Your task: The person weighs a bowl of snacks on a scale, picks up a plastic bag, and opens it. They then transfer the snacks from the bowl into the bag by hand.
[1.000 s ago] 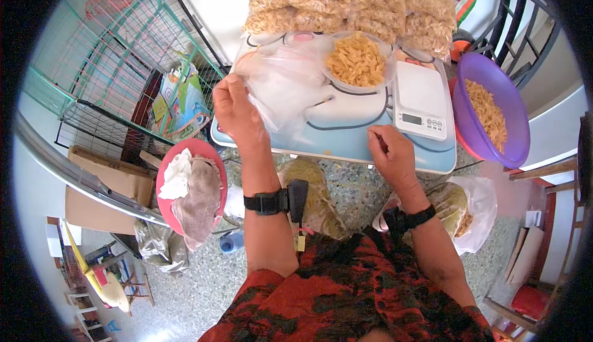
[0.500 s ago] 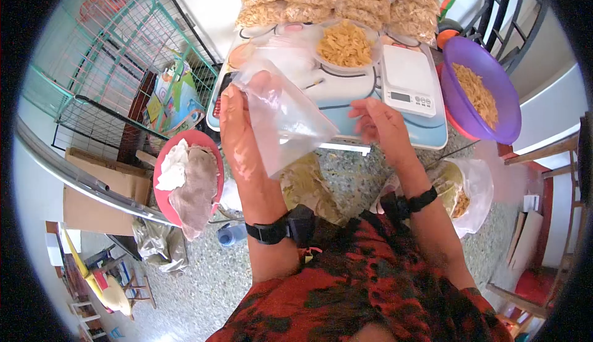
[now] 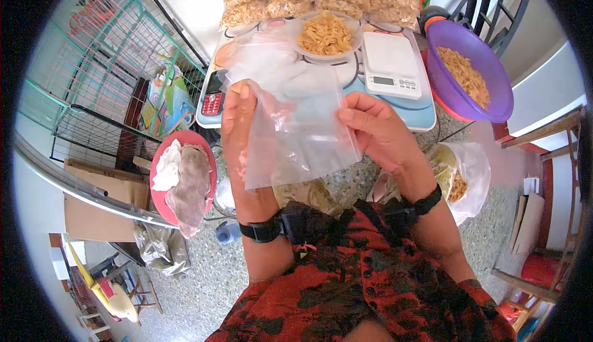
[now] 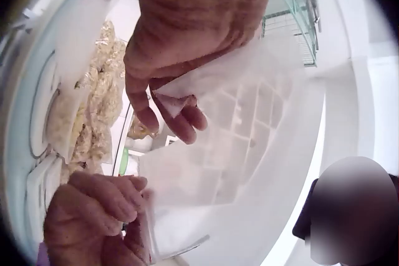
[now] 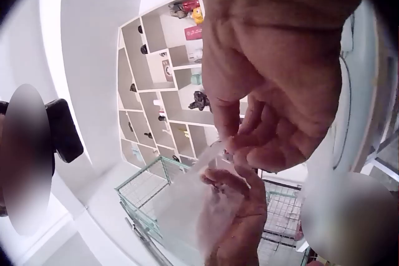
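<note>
Grip closed both sides: your left hand holds the clear plastic bag; your right hand, apart from it moments ago, now pinches the opposite edge, giving two-handed control above the near edge of the bench.

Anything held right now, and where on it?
Yes, a clear plastic bag: left hand and right hand pinch opposite side edges.
</note>
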`<move>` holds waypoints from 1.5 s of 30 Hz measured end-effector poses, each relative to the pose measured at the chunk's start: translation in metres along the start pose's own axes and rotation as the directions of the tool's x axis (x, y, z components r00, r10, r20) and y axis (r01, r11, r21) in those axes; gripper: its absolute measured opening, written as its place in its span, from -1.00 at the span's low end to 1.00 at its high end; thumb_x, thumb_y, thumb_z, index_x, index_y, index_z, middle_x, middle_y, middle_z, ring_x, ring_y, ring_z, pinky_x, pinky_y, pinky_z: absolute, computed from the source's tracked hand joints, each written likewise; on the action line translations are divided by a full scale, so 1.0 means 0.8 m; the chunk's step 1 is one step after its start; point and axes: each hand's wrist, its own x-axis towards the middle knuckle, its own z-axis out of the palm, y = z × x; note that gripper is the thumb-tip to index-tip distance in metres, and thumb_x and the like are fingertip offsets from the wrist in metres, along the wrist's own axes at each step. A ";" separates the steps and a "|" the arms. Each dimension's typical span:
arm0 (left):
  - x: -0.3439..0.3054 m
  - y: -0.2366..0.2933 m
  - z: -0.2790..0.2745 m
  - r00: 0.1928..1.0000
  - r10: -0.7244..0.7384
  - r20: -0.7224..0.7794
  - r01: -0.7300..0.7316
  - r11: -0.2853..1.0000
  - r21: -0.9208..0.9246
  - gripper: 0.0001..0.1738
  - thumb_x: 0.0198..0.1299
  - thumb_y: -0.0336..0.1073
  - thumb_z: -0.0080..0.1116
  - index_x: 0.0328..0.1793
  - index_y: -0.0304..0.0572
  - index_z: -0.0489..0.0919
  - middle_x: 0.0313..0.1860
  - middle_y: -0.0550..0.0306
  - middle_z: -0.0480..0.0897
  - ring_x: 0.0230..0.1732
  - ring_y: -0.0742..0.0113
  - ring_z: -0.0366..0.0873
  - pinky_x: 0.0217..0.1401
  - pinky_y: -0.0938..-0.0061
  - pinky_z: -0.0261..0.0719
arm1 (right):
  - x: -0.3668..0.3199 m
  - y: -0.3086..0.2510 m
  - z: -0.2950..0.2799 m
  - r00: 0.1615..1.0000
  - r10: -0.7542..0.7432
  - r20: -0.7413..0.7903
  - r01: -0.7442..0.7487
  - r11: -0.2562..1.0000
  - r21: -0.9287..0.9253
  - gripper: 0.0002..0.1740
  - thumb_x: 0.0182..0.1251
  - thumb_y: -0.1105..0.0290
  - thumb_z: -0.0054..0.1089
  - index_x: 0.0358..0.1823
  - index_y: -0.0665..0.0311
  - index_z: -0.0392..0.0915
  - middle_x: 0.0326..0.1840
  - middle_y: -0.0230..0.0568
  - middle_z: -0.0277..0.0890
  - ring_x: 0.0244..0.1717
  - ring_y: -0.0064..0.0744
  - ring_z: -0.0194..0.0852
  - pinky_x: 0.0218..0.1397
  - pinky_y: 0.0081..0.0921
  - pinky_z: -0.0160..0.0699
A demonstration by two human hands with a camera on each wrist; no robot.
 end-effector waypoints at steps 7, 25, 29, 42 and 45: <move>0.000 -0.008 -0.014 0.968 0.224 -0.109 -0.106 0.768 0.632 -0.82 0.38 -0.25 0.17 -0.03 -0.16 0.54 -0.35 0.33 0.53 -0.34 0.58 0.44 -0.21 0.64 0.45 | -0.029 -0.030 0.005 0.981 -0.161 -0.109 0.137 0.971 -0.197 -0.88 0.39 0.33 0.22 -0.20 0.20 0.52 -0.38 -0.50 0.54 -0.43 -0.72 0.43 -0.40 -0.72 0.35; -0.050 -0.004 0.067 0.931 -0.312 0.188 0.238 0.912 0.335 -0.76 0.35 -0.28 0.22 -0.02 -0.29 0.55 -0.20 0.20 0.66 -0.20 0.53 0.58 -0.09 0.63 0.55 | -0.065 -0.022 0.046 0.877 -0.481 -0.010 0.293 0.550 -0.782 -0.53 0.17 0.43 0.34 0.14 0.21 0.48 -0.20 -0.35 0.47 -0.27 -0.62 0.46 -0.36 -0.64 0.46; -0.051 -0.005 0.065 0.934 -0.303 0.190 0.197 0.878 0.436 -0.78 0.33 -0.32 0.23 -0.01 -0.31 0.56 -0.18 0.16 0.68 -0.19 0.51 0.60 -0.14 0.63 0.57 | -0.064 -0.022 0.052 0.845 -0.510 0.158 0.405 0.420 -0.812 -0.45 0.17 0.45 0.32 0.23 0.22 0.44 -0.06 -0.26 0.44 -0.17 -0.51 0.49 -0.30 -0.60 0.54; -0.051 0.018 0.050 0.934 -0.323 0.153 0.178 0.792 0.584 -0.80 0.33 -0.26 0.23 -0.15 -0.27 0.66 -0.38 0.34 0.62 -0.36 0.66 0.48 -0.30 0.69 0.42 | -0.055 -0.028 0.029 0.681 -0.731 0.039 0.378 0.306 -0.874 -0.50 0.21 0.35 0.36 0.20 0.21 0.48 0.07 -0.24 0.43 -0.06 -0.52 0.47 -0.18 -0.56 0.53; -0.052 0.020 0.051 0.911 -0.359 0.203 0.190 0.803 0.565 -0.83 0.28 -0.29 0.29 -0.17 -0.25 0.64 -0.37 0.36 0.61 -0.35 0.66 0.46 -0.29 0.70 0.40 | -0.052 -0.037 0.015 0.690 -0.700 0.184 0.415 0.174 -0.893 -0.59 0.25 0.28 0.36 0.10 0.22 0.54 0.04 -0.27 0.49 -0.09 -0.56 0.48 -0.16 -0.54 0.52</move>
